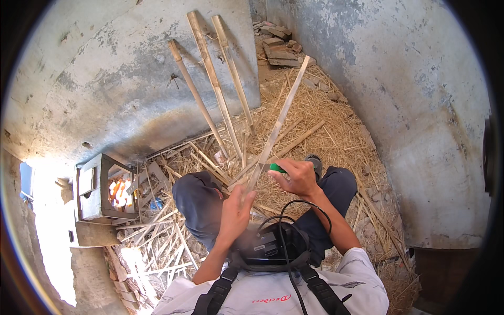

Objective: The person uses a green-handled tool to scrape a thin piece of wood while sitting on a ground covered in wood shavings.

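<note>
A long, pale wooden strip (282, 116) slants up and away from between my knees. My left hand (234, 212) is closed around its near end, with the thumb lying along it. In my right hand (298, 177) is a knife with a green handle (277, 168); the fingers wrap round the grip. Its short blade lies against the strip just beyond my left hand, and how deep it sits in the wood cannot be made out.
Three bamboo poles (210, 79) lean against the left wall. Straw (315, 149) and split sticks (163, 247) litter the ground. A metal box with bright orange contents (122, 193) stands at left, bricks (281, 50) at the back. A black cable (286, 236) loops before my chest.
</note>
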`<state>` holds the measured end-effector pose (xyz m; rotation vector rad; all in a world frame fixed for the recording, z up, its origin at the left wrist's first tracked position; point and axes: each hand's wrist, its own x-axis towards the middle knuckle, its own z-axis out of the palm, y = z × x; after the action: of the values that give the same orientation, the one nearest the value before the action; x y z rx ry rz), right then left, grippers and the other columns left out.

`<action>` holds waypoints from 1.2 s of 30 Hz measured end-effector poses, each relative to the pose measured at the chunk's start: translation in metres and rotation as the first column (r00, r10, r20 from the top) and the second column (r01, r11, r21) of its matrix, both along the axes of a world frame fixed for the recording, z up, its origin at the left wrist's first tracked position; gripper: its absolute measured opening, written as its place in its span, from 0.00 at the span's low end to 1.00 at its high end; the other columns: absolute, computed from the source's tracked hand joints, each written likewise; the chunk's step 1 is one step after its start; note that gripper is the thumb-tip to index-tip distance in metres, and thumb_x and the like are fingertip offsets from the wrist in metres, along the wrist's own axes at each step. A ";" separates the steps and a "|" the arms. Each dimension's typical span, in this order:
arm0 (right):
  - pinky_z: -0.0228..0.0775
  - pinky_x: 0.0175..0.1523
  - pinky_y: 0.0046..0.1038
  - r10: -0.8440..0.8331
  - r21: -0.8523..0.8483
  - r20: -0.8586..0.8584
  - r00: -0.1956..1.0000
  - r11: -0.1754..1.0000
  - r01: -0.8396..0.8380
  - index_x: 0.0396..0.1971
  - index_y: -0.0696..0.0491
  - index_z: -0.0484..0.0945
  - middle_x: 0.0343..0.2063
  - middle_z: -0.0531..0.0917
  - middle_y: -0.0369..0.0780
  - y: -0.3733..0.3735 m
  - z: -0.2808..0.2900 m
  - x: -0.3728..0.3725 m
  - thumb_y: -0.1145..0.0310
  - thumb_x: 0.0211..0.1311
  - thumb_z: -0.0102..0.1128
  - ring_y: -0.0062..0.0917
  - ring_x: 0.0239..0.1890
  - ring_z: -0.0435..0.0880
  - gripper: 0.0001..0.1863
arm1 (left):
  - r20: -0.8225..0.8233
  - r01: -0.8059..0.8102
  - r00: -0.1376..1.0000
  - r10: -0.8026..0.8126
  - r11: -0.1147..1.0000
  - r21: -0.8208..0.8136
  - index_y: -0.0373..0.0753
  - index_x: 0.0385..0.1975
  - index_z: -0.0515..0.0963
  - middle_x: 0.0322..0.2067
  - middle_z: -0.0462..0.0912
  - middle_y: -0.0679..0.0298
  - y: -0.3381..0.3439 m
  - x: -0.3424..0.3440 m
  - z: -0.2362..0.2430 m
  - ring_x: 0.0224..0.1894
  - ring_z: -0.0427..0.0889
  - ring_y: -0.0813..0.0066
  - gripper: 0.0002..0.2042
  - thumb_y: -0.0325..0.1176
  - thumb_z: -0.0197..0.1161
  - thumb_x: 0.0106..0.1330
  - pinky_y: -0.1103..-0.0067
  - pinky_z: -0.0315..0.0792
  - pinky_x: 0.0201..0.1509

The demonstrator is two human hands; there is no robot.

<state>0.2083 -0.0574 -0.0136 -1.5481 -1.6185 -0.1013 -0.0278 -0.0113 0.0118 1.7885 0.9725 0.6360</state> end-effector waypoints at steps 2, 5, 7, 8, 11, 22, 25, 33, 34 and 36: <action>0.80 0.30 0.32 -0.019 -0.010 -0.002 1.000 1.000 0.019 0.40 0.52 0.87 0.32 0.90 0.37 0.001 -0.005 0.003 0.57 0.64 0.77 0.33 0.28 0.90 0.14 | -0.029 0.000 1.000 -0.002 0.999 -0.051 0.36 0.45 0.78 0.23 0.80 0.54 -0.002 -0.003 0.003 0.23 0.79 0.65 0.12 0.41 0.62 0.80 0.69 0.72 0.32; 0.79 0.30 0.32 -0.022 0.012 0.015 1.000 1.000 0.022 0.40 0.51 0.87 0.32 0.91 0.37 0.002 -0.001 0.003 0.57 0.64 0.77 0.33 0.27 0.90 0.14 | 0.008 0.004 1.000 -0.004 1.000 -0.004 0.36 0.45 0.78 0.23 0.80 0.53 -0.003 -0.007 0.003 0.24 0.79 0.64 0.13 0.41 0.62 0.80 0.69 0.72 0.32; 0.80 0.30 0.33 -0.022 -0.015 0.019 1.000 1.000 0.022 0.40 0.51 0.87 0.32 0.91 0.38 0.001 0.000 0.002 0.58 0.63 0.77 0.34 0.27 0.90 0.13 | -0.010 0.004 1.000 -0.004 0.999 -0.044 0.36 0.45 0.77 0.23 0.80 0.53 -0.003 -0.011 0.002 0.24 0.79 0.64 0.13 0.41 0.62 0.80 0.69 0.71 0.32; 0.80 0.31 0.33 -0.022 -0.028 0.022 1.000 0.999 0.022 0.40 0.51 0.87 0.32 0.91 0.38 0.001 0.001 0.002 0.59 0.63 0.77 0.34 0.27 0.90 0.13 | -0.019 0.003 1.000 -0.005 0.998 -0.065 0.36 0.45 0.77 0.23 0.80 0.53 -0.003 -0.013 0.001 0.23 0.79 0.64 0.13 0.41 0.62 0.80 0.69 0.71 0.32; 0.78 0.30 0.36 -0.019 0.089 -0.014 1.000 0.996 0.020 0.41 0.53 0.87 0.30 0.90 0.41 0.004 -0.007 0.006 0.59 0.68 0.73 0.36 0.26 0.89 0.13 | -0.057 0.013 0.998 -0.018 0.996 -0.083 0.35 0.44 0.77 0.25 0.81 0.53 -0.005 -0.018 0.005 0.26 0.79 0.66 0.12 0.40 0.62 0.80 0.70 0.71 0.33; 0.71 0.29 0.33 -0.184 -0.067 -0.311 0.933 0.983 0.171 0.41 0.57 0.84 0.22 0.82 0.43 0.003 0.009 0.030 0.56 0.78 0.60 0.31 0.21 0.81 0.18 | 0.219 0.160 0.975 -0.022 0.755 -0.636 0.42 0.41 0.72 0.23 0.63 0.79 -0.010 -0.050 -0.010 0.22 0.59 0.91 0.11 0.41 0.54 0.86 0.85 0.54 0.24; 0.74 0.31 0.35 -0.005 -0.029 -0.266 0.964 1.000 -0.003 0.41 0.57 0.84 0.25 0.84 0.44 0.003 -0.006 0.009 0.58 0.75 0.65 0.36 0.24 0.84 0.15 | 0.276 0.197 0.961 -0.017 0.745 -0.638 0.42 0.43 0.71 0.24 0.61 0.79 -0.004 -0.035 -0.010 0.22 0.58 0.90 0.11 0.42 0.52 0.87 0.85 0.53 0.24; 0.78 0.32 0.35 0.230 -0.034 -0.129 0.965 0.971 -0.236 0.41 0.56 0.85 0.30 0.87 0.43 0.002 -0.011 -0.006 0.58 0.68 0.73 0.40 0.28 0.88 0.15 | 0.350 0.263 0.936 -0.035 0.731 -0.630 0.43 0.43 0.69 0.25 0.61 0.77 0.001 -0.008 -0.003 0.22 0.57 0.90 0.11 0.42 0.48 0.88 0.85 0.52 0.24; 0.77 0.32 0.35 0.243 -0.020 -0.132 0.961 0.969 -0.247 0.40 0.56 0.85 0.29 0.86 0.43 0.002 -0.011 -0.007 0.59 0.67 0.73 0.40 0.27 0.87 0.15 | 0.354 0.271 0.934 -0.046 0.736 -0.620 0.43 0.43 0.69 0.25 0.61 0.77 0.001 -0.006 -0.005 0.22 0.56 0.90 0.11 0.42 0.48 0.88 0.85 0.52 0.24; 0.77 0.31 0.35 0.261 -0.023 -0.118 0.958 0.964 -0.266 0.40 0.56 0.85 0.28 0.86 0.43 0.001 -0.011 -0.009 0.60 0.66 0.74 0.39 0.26 0.87 0.14 | 0.357 0.278 0.932 -0.059 0.748 -0.602 0.43 0.42 0.68 0.26 0.61 0.77 0.001 -0.002 -0.006 0.23 0.57 0.89 0.12 0.42 0.48 0.88 0.85 0.53 0.24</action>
<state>0.1992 -0.0560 -0.0241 -1.3270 -1.7272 0.1616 -0.0298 -0.0103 0.0054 1.0906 0.6750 0.3814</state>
